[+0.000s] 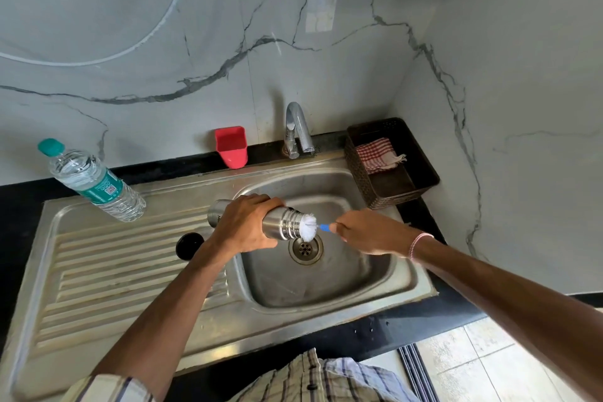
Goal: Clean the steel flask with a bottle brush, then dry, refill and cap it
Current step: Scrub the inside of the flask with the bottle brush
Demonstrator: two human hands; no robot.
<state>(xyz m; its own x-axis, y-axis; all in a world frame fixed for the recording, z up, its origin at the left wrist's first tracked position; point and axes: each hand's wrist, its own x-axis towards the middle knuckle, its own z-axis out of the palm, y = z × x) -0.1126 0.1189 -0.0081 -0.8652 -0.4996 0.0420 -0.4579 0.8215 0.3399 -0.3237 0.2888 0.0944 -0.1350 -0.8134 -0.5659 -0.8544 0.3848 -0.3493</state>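
The left hand (244,222) wraps its fingers tight round the steel flask (284,222), held sideways just over the sink bowl (326,287). The right hand (368,232) pinches the blue handle of the bottle brush (308,225), whose white bristles are at the flask's mouth. I think it is best to push the brush deep in and twist, keeping the flask still. Left of the bowl, a capped plastic bottle (94,183) has water in it. Behind the bowl, a dark basket (421,170) holds a checked cloth (375,153).

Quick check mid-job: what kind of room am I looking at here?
Most likely a home kitchen: a stainless steel sink with a ribbed drainboard, set into a black counter, and a chrome tap against a marble-look wall.
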